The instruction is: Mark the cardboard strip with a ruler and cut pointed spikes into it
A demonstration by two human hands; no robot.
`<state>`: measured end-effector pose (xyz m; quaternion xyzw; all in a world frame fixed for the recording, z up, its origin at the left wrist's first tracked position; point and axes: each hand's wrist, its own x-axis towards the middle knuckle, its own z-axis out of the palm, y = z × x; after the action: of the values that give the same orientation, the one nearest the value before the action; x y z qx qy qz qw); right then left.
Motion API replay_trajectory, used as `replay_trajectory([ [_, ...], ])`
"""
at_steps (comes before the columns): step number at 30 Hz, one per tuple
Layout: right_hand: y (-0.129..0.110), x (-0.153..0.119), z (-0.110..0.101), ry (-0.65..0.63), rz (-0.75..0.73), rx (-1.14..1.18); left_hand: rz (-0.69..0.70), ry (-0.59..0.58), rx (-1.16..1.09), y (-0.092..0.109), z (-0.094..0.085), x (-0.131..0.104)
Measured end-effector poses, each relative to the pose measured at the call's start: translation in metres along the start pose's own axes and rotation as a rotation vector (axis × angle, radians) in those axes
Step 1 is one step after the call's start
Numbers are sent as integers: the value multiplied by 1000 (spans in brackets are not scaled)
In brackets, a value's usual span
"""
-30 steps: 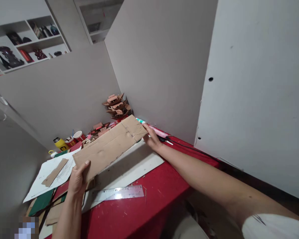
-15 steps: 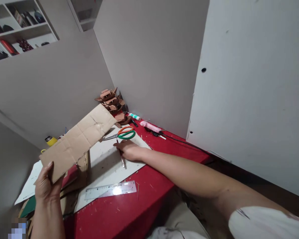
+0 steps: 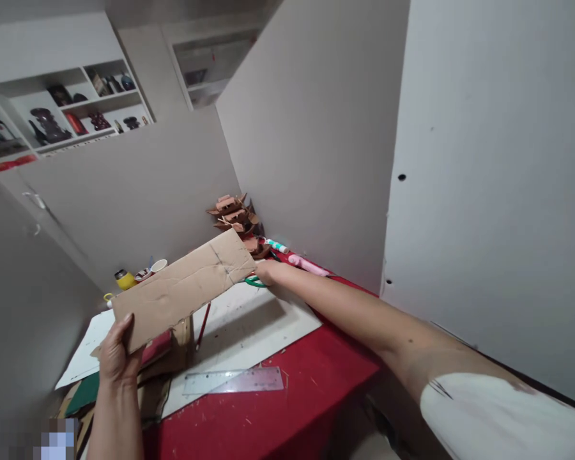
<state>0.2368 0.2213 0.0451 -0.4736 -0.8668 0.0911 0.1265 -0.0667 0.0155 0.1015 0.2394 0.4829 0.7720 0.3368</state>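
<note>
My left hand (image 3: 119,354) is closed on the near left end of a long piece of brown cardboard (image 3: 182,281), thumb on top. The cardboard is tilted above the table and has creases and drawn lines toward its far end. My right hand (image 3: 269,273) reaches to the cardboard's far right corner, over the handles of a pair of scissors (image 3: 255,282). Only part of the green handle and a bit of orange show; the blades are hidden. The fingertips of this hand are hidden too. A dark red pencil (image 3: 203,327) lies on the white board (image 3: 239,313).
A clear ruler (image 3: 234,381) lies across the board's edge and the red tablecloth (image 3: 268,425). Brown model boats (image 3: 234,214), a pink glue gun (image 3: 307,265) and a teal-and-white tube (image 3: 276,245) stand along the wall. A yellow jar (image 3: 124,279) and a white cup (image 3: 159,266) are behind the cardboard.
My right hand has left the pencil and moved away from me to the scissors' handles. The pencil now lies farther left on the board. The camera view has shifted; my left hand keeps the cardboard.
</note>
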Motion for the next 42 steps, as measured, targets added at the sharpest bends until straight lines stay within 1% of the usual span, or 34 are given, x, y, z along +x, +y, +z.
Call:
replay_trajectory([
  [3,-10,8,-2,-137,58,-85,13,-2,-34,2,-11,8],
  [4,-12,9,-4,-165,73,-103,19,3,-47,2,-15,10],
  [7,-15,5,-8,-193,106,-100,33,13,-79,1,-24,18],
  [9,-14,-6,-10,-172,124,-43,33,16,-89,1,-28,23],
  [11,-14,-25,-10,-127,133,61,31,17,-93,1,-32,25],
  [13,-14,-49,-10,-64,123,211,30,5,-89,2,-35,27],
  [16,-20,-85,-7,48,47,517,8,-61,-50,5,-36,25],
  [18,-27,-103,-7,134,-4,730,-19,-120,-5,6,-35,22],
  [21,-40,-117,-9,289,-43,991,-69,-181,67,7,-31,17],
  [23,-47,-123,-13,373,-63,1120,-108,-205,107,7,-27,14],
  [25,-53,-131,-18,411,-84,1204,-148,-221,123,8,-23,11],
  [27,-56,-140,-22,418,-99,1256,-157,-208,93,9,-20,7],
  [29,-57,-150,-26,444,-97,1289,-111,-174,12,11,-16,-1],
  [31,-57,-157,-28,530,-73,1310,-38,-161,-92,11,-8,-17],
  [32,-58,-160,-29,593,-58,1319,-5,-175,-142,9,-2,-28],
  [34,-60,-161,-29,734,-33,1345,5,-236,-180,-2,15,-57],
  [35,-62,-161,-28,799,-24,1363,-26,-304,-164,-11,26,-73],
  [36,-66,-161,-27,853,-18,1384,-95,-428,-127,-21,37,-88],
  [38,-76,-163,-22,917,-5,1428,-158,-604,-14,-44,57,-115],
  [40,-87,-166,-17,919,15,1466,-172,-652,56,-63,73,-132],
  [42,-95,-172,-12,882,44,1491,-149,-645,92,-73,82,-139],
])
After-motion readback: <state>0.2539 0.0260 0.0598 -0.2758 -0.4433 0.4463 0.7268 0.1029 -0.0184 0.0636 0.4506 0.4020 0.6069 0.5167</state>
